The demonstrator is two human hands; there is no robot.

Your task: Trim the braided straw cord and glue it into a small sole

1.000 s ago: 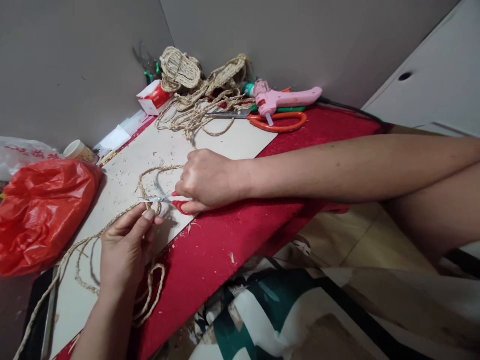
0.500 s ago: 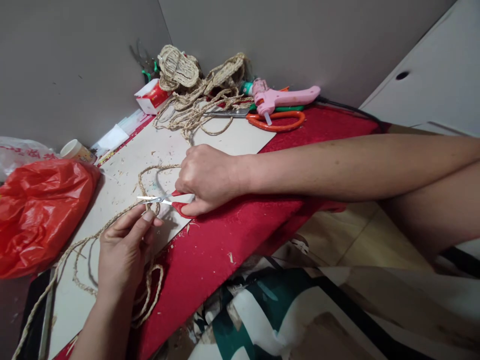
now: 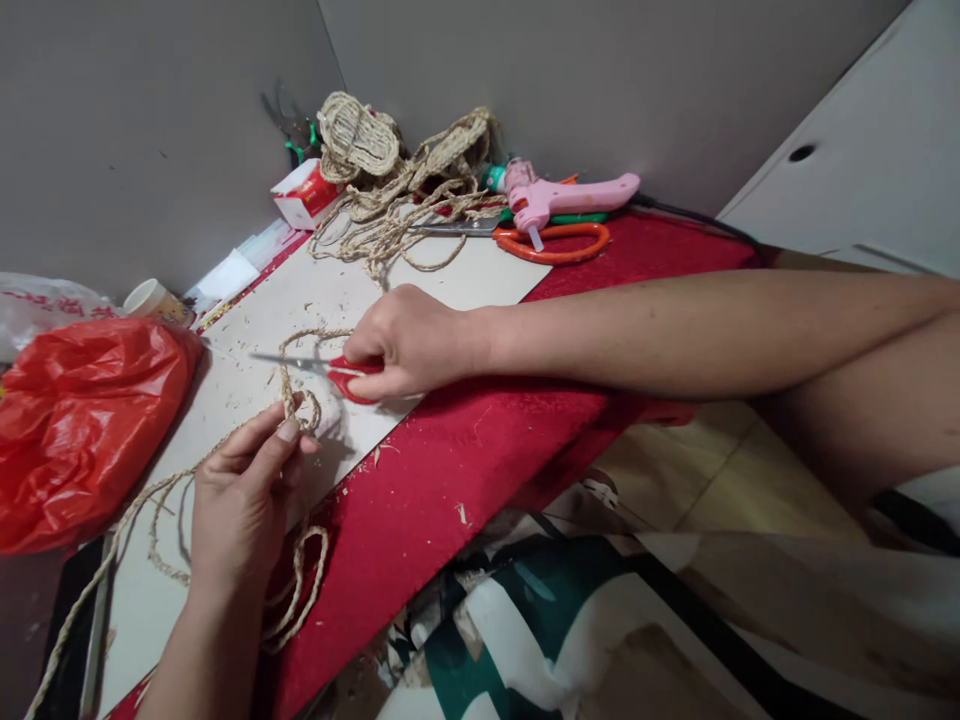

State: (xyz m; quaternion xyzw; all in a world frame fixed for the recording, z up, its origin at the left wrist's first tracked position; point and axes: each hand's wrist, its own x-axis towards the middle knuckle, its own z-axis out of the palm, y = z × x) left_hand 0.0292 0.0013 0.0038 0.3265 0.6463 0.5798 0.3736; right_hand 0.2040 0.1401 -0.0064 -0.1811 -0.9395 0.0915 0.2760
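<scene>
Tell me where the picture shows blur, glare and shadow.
Blur: in the head view, the scissors are smeared along their blades, likely motion blur; glare: in the head view, pale highlights on creases of the shiny red bag; shadow: in the head view, a soft one from the rope on the pale board.

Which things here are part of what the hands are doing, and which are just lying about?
In hand:
Red-handled scissors, held by the right hand
Braided cord, pinched by the left hand

Apparently just lying about:
Pink glue gun
Orange-handled scissors
Red plastic bag
Paper cup
Red-and-white box
</scene>
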